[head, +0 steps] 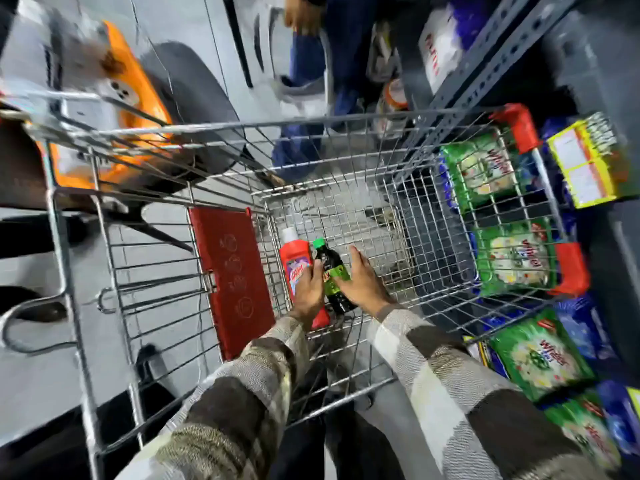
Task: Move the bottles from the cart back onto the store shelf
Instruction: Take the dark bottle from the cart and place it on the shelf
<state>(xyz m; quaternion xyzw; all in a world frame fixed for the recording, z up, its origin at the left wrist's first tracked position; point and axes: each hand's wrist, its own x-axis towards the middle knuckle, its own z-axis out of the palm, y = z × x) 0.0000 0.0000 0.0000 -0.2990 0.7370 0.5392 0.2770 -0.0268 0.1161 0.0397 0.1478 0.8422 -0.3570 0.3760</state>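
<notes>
Two bottles lie side by side on the floor of the wire shopping cart. The red bottle has a white cap and a bright label. Right of it lies a dark bottle with a green cap and green label. My left hand rests on the red bottle, fingers laid over its label. My right hand lies on the right side of the dark bottle, fingers stretched forward and apart. Both sleeves are checked brown and white. The bottles' lower ends are hidden under my hands.
A store shelf with grey metal uprights stands to the right, with green packets and a yellow box on it. The cart's red child-seat flap hangs at left. Another person's legs stand beyond the cart. An orange object sits at upper left.
</notes>
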